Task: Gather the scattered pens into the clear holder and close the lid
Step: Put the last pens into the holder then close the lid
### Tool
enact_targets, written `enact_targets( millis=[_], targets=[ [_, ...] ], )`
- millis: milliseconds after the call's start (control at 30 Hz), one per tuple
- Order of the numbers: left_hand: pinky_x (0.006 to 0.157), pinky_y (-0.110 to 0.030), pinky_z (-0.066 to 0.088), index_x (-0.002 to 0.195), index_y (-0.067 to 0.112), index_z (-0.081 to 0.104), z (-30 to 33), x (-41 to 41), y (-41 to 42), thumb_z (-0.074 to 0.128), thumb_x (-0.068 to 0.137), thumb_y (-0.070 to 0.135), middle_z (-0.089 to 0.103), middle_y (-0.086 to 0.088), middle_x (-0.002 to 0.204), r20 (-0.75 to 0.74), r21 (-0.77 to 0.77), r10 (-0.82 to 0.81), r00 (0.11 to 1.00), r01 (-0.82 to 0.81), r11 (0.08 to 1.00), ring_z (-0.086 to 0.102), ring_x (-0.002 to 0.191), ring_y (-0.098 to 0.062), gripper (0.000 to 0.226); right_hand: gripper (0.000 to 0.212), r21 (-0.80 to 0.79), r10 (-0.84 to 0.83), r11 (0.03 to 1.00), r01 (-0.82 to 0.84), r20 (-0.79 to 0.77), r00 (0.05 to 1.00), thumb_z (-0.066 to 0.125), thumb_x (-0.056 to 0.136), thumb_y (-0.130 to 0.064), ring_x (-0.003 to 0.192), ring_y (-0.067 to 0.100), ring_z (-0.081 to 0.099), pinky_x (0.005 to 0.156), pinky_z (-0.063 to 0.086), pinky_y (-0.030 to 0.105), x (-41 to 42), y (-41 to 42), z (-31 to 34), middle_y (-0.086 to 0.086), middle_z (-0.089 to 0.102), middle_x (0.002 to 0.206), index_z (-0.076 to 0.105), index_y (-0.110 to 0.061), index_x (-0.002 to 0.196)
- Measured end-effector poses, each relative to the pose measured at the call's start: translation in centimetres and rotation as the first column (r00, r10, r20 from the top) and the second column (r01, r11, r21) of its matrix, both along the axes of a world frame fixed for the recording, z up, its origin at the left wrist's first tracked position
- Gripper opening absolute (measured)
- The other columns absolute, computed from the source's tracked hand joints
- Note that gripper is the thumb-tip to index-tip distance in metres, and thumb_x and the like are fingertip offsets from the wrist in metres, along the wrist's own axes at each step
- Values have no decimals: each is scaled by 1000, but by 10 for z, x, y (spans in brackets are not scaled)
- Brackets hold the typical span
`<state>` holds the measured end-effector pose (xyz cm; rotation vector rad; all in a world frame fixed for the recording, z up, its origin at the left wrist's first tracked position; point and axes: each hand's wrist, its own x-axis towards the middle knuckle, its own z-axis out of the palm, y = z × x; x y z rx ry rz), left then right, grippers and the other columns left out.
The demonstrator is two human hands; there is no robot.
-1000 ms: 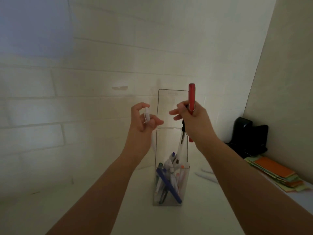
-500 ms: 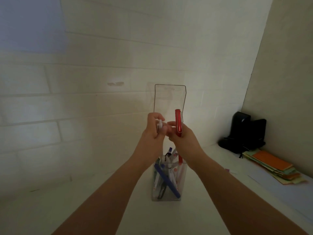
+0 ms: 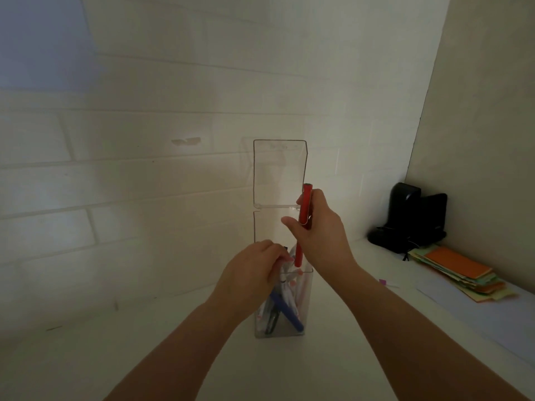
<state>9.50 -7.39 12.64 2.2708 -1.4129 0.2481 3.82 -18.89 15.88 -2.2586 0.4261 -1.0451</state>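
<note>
A clear holder [image 3: 307, 328] stands on the white desk in front of me, with several pens inside, a blue pen [image 3: 285, 309] leaning across them. Its clear lid [image 3: 279, 172] stands flipped up and open behind it. My right hand [image 3: 320, 230] grips a red pen [image 3: 304, 215] upright, its lower end at the holder's mouth. My left hand [image 3: 252, 273] sits at the holder's rim, fingers closed around the tops of white pens there.
The desk meets a white brick wall behind. At the right, a black device [image 3: 411, 218] stands in the corner next to a stack of coloured papers [image 3: 460, 273] with an orange sheet on top. A white sheet [image 3: 451, 302] lies nearby.
Both hands have come down from above the holder. The red pen has been lowered into the holder's mouth. My left hand has dropped from chest height onto the pen tops.
</note>
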Motion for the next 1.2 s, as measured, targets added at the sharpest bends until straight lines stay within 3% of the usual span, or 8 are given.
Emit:
enact_targets(
  millis=[200,333,467,633,733,867,1000,1200],
  targets=[
    [87,-24,44,106,14,59,4,-4,-1,47,90,16,63,-5,108,-56,-160,21,998,-29,987,58,95,-18,20,74,-158,-31,987,-2,-204,978,67,81,-23,74,13,52,72,47,25,-15,2,-10,-3,45,90,18,-21,136],
    [88,-26,38,98,14,64,1,5,3,57,83,10,63,-5,108,152,-215,65,986,-31,976,53,104,-23,17,43,-265,-36,964,-36,-264,964,53,90,-27,84,19,63,78,52,27,-16,2,-12,3,57,113,37,-18,129],
    [84,-30,41,89,16,66,-7,10,1,64,73,0,66,-7,97,216,-289,141,966,-74,954,55,97,-27,22,31,-612,-209,772,-170,-497,842,53,89,-23,99,22,52,83,48,33,-23,5,-28,11,50,115,53,-12,118],
    [75,-18,38,84,10,60,-11,-9,-8,63,68,19,65,-7,84,283,-351,10,959,94,932,49,85,-16,19,29,-451,46,884,-124,-180,983,42,94,-24,88,18,59,74,47,26,-44,-12,-33,7,54,118,55,-16,119],
    [71,-16,38,85,20,51,-20,-29,-21,55,70,18,54,9,89,283,-265,-229,931,305,915,46,82,-8,16,23,-231,-91,969,91,7,996,43,93,-17,74,8,51,68,44,20,-61,-61,-47,1,57,103,61,-17,108],
    [83,-28,47,106,31,47,-51,-60,-60,37,84,17,55,7,111,146,-23,-398,906,405,914,45,97,-5,28,28,270,-250,897,350,-344,905,39,92,-7,98,23,57,97,45,38,-87,-145,-85,10,62,113,60,-11,110],
    [112,-30,28,136,16,31,-91,-65,-112,41,87,3,26,0,151,50,146,-281,958,271,951,28,137,-19,52,32,220,-312,847,483,-530,789,41,91,-2,110,29,54,92,45,36,-109,-183,-122,17,53,127,54,-9,119],
    [117,-38,16,142,8,15,-104,-34,-179,36,87,6,19,-13,154,137,370,-143,980,84,925,18,142,-27,58,48,-88,-237,968,234,-622,746,46,91,-12,132,25,32,110,28,33,-82,-199,-143,7,36,146,33,-16,138]
  ],
)
